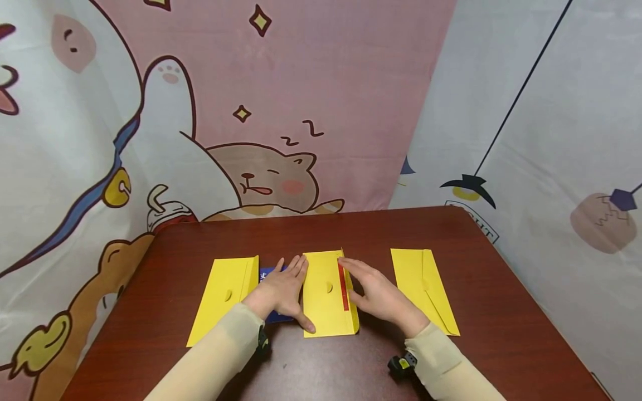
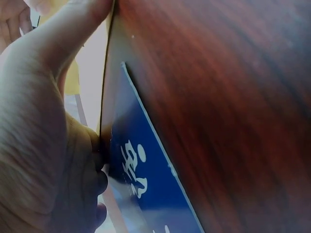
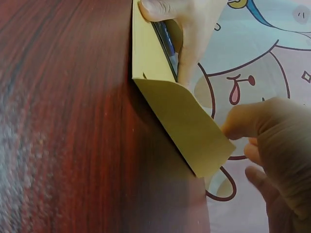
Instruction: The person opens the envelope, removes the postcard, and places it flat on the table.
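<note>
A yellow envelope with a small half-moon tab lies at the middle of the table, a red strip along its right side. My left hand spreads its fingers along the envelope's left edge, thumb low on its face. Partly beneath that hand is a flat blue item with white writing. My right hand is at the envelope's right side, its fingers loosely bent beside the strip. In the right wrist view the envelope's flap stands out from the body, with a fingertip at its edge.
Another yellow envelope lies left of the blue item, and a third envelope lies to the right. All rest on a reddish-brown wooden table. A cartoon-printed cloth hangs behind the table's far edge.
</note>
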{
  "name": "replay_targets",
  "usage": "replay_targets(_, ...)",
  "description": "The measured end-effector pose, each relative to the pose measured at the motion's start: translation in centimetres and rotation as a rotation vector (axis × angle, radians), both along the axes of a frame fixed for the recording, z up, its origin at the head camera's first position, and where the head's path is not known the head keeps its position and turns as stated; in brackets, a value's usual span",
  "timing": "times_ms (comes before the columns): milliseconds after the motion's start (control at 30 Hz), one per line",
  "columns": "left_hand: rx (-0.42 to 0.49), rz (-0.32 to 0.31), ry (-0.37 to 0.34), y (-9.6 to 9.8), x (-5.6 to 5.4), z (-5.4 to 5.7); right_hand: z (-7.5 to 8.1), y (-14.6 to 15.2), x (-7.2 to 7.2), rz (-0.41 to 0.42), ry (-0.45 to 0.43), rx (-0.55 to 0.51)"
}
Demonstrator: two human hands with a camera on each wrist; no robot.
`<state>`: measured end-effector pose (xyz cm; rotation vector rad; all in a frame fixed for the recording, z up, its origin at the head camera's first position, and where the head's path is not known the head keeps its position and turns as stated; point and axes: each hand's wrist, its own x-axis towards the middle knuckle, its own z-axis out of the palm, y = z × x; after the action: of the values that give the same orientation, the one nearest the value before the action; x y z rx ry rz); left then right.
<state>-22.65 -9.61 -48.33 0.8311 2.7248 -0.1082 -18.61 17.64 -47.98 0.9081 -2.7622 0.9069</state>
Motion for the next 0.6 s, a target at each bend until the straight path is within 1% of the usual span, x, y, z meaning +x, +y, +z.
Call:
replay_targets(167, -0.006, 0.005, -0.004, 0.1, 0.1, 0.1, 0.0, 0.2, 0.0, 0.054, 0.026, -0.03)
replay_targets(267, -0.009, 0.006, -0.008, 0.1, 0.1, 0.1, -0.2, 0.4, 0.0, 0.07, 0.032, -0.022)
replay_targets(367, -0.006, 0.006, -0.009, 0.1, 0.1, 0.1, -0.3, 0.7, 0.0, 0.035, 0.017, 0.034)
replay_targets(500, -0.003, 0.003, -0.009, 0.0, 0.1, 0.1, -0.6, 1.2, 0.2, -0.022, 0.005, 0.159)
replay_targets(600, -0.003, 0.003, -0.01, -0.1, 0.1, 0.0, -0.8, 1.7, 0.2, -0.02, 0.015, 0.234)
